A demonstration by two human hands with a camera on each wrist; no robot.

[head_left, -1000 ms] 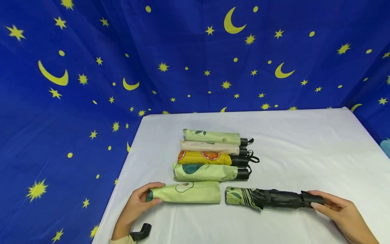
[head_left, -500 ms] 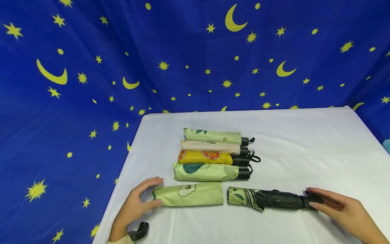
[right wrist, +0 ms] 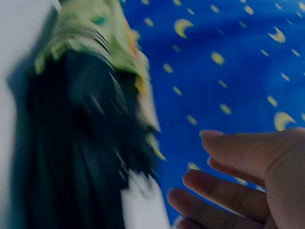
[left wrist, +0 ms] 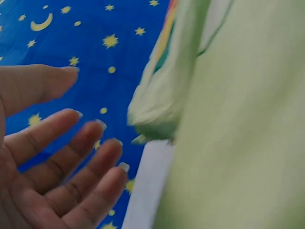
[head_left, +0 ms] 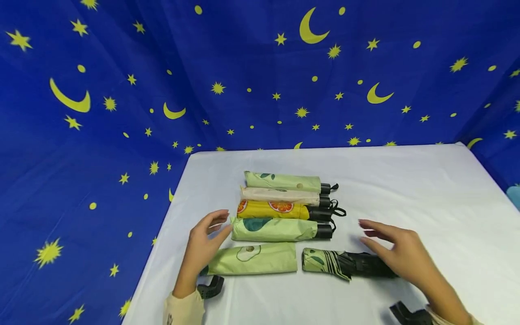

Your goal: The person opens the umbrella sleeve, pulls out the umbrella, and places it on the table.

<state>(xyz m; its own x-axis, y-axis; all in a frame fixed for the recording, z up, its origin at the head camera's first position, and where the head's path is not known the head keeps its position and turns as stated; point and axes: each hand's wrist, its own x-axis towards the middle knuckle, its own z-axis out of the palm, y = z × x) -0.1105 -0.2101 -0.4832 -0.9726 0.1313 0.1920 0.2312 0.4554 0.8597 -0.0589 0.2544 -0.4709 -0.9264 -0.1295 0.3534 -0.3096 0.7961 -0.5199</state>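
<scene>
A flat pale-green umbrella sleeve (head_left: 260, 259) with an avocado print lies at the table's front. To its right is a folded umbrella (head_left: 361, 264), green at one end and dark along the rest; its handle end is hidden behind my right hand (head_left: 400, 250). That hand hovers over the umbrella with fingers spread, holding nothing. My left hand (head_left: 203, 241) is over the sleeve's left end, fingers apart, near the left tip of a sleeved green umbrella (head_left: 280, 229). In the left wrist view the empty left hand (left wrist: 62, 171) is clear of the sleeve (left wrist: 238, 124).
Behind the green umbrella lie a yellow orange-print umbrella (head_left: 272, 210), a pale pink one (head_left: 280, 195) and another green one (head_left: 284, 181), side by side with black handles to the right. A white cloth (head_left: 406, 180) covers the table; a blue star-print curtain (head_left: 260, 67) surrounds it.
Both hands have let go: the left of the sleeve, the right of the dark umbrella's handle. The left has moved forward and right, the right forward and left. Sleeve and umbrella lie nearly as before.
</scene>
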